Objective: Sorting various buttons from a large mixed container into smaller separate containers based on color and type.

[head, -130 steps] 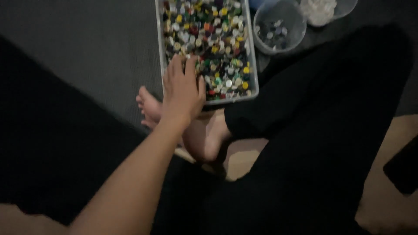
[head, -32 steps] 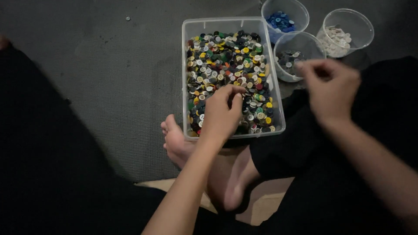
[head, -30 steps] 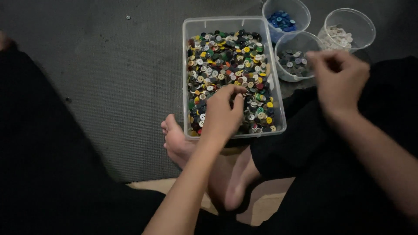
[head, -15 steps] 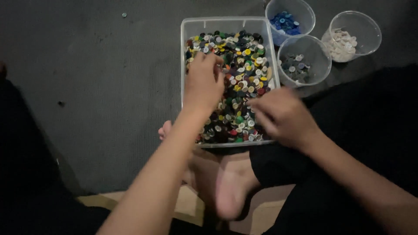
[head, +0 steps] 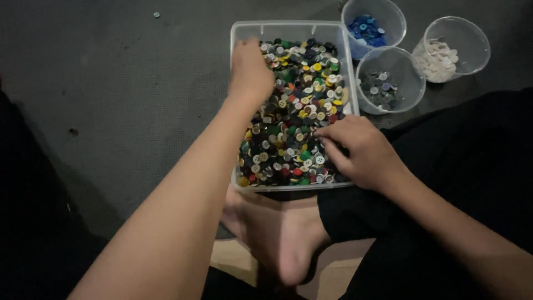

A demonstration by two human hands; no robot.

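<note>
Reaching into the clear plastic bin point(head: 237, 33) of mixed buttons point(head: 294, 111), both hands are working at once. The left hand point(head: 250, 69) is stretching to the far left part of the bin, its back turned to the camera, so I cannot tell if its fingers are pinching anything. The right hand point(head: 361, 150) is resting on the near right part of the pile, fingers curled and pressed together, the tips touching the buttons; whether one button is between them is not showing.

To do this well, I think each hand should be picking one button only, with the fingertips, and lifting it straight up so the neighbours are not spilling over the low wall.

Beside the bin three clear cups are standing close together: the blue-button cup point(head: 372, 28), the grey-button cup point(head: 388, 83) and the white-button cup point(head: 449, 50). Everything is sitting on a dark grey mat point(head: 111, 111), where one loose button point(head: 156, 15) is lying well apart. A bare foot point(head: 283, 239) is resting just under the bin's near edge. The room is looking dim.
</note>
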